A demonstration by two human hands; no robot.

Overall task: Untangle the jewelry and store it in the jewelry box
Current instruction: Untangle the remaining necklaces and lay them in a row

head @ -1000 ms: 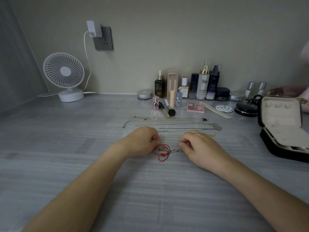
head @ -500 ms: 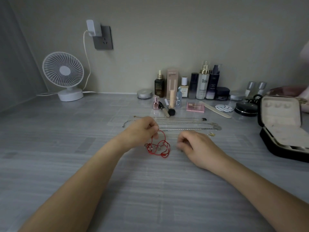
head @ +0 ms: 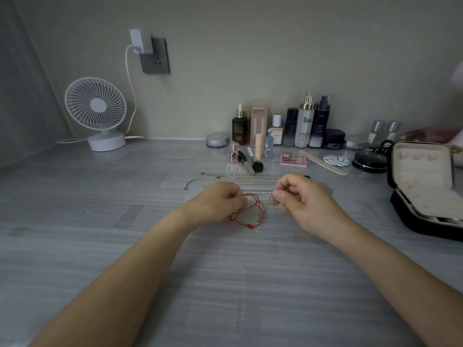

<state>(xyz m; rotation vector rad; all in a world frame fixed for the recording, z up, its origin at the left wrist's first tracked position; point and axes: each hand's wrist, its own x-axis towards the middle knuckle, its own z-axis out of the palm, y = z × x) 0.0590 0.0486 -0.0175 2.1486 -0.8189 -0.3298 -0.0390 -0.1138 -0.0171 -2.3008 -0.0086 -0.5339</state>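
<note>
A tangle of red cord bracelet (head: 250,214) and a thin silver chain hangs between my two hands, just above the grey table. My left hand (head: 218,201) pinches the red cord at its left side. My right hand (head: 298,196) pinches the silver chain end at the tangle's right. Several thin chains (head: 225,181) lie stretched out in rows on the table just behind my hands. The black jewelry box (head: 423,186) stands open at the right edge, its beige lid raised.
Cosmetic bottles (head: 304,121), a pink palette (head: 293,159), brushes (head: 248,161) and a nail file (head: 323,159) line the back of the table. A white desk fan (head: 96,111) stands at the back left, below a wall socket with a charger (head: 141,41).
Both hands have lifted off the table with the tangle. My right hand rose and moved back, now pinching the chain; the red cord has spread into wider loops.
</note>
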